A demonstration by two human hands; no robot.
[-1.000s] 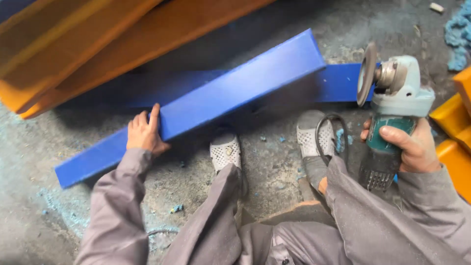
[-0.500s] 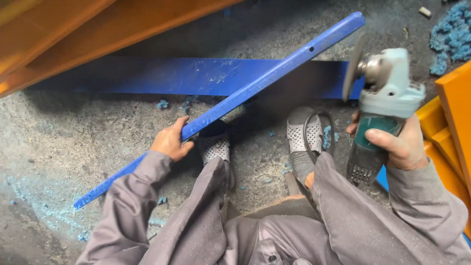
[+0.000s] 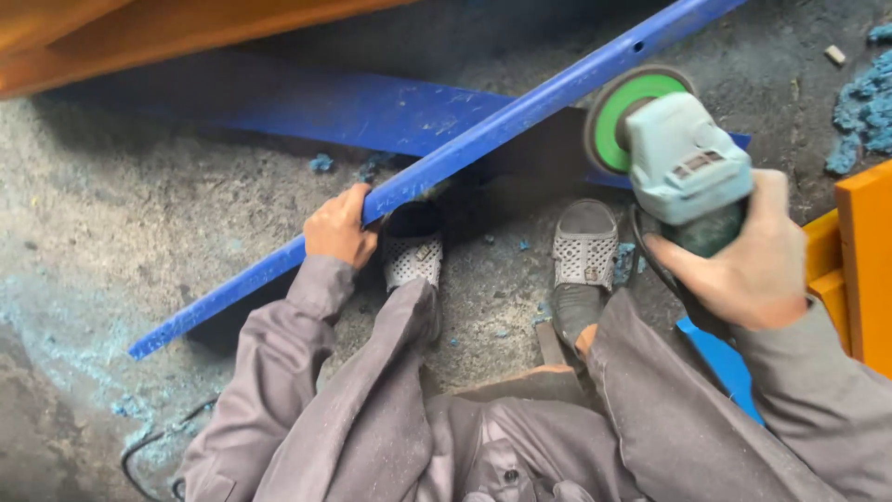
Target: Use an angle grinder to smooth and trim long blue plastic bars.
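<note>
My left hand grips a long blue plastic plank, tipped up on its edge and running diagonally from lower left to upper right. My right hand holds a pale green angle grinder by its body. Its green-faced disc sits right beside the plank's edge near the upper right. Behind the tilted plank a second blue plank lies flat on the ground. My two feet in grey perforated shoes rest just below the plank.
Orange boards lie along the top left and an orange piece stands at the right edge. Blue shavings are piled at the upper right and scattered over the concrete floor. A black cable loops at lower left.
My left hand has turned the blue plank from its broad face up onto its narrow edge. The grinder has swung in toward the plank, its disc now facing the camera.
</note>
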